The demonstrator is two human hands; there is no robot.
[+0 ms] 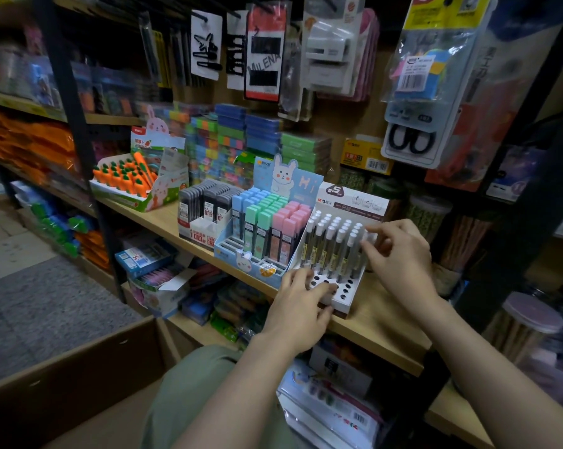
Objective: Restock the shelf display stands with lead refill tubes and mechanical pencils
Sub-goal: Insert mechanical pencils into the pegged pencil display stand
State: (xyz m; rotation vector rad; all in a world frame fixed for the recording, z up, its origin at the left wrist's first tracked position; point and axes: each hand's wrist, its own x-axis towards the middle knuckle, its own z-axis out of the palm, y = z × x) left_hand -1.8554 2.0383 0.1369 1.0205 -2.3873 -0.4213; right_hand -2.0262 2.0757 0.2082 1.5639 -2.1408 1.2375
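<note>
White stand, shelf near edge: tubes fill far rows. Left hand fingers spread, pressing its front; right hand pinches rightmost tube. Risk: a nudge topples neighbouring tubes.

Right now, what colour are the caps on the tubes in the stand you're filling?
White caps on clear tubes, seen best in the head view.

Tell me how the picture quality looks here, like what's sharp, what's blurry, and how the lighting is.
Head view: sharpest around the white stand and lead tubes; the right hand is slightly motion-blurred; the left shelves and hanging packs smear toward the edges; wide-angle bending tilts the black uprights; lighting is dim, with dark corners and faint glare on plastic packaging.
</note>
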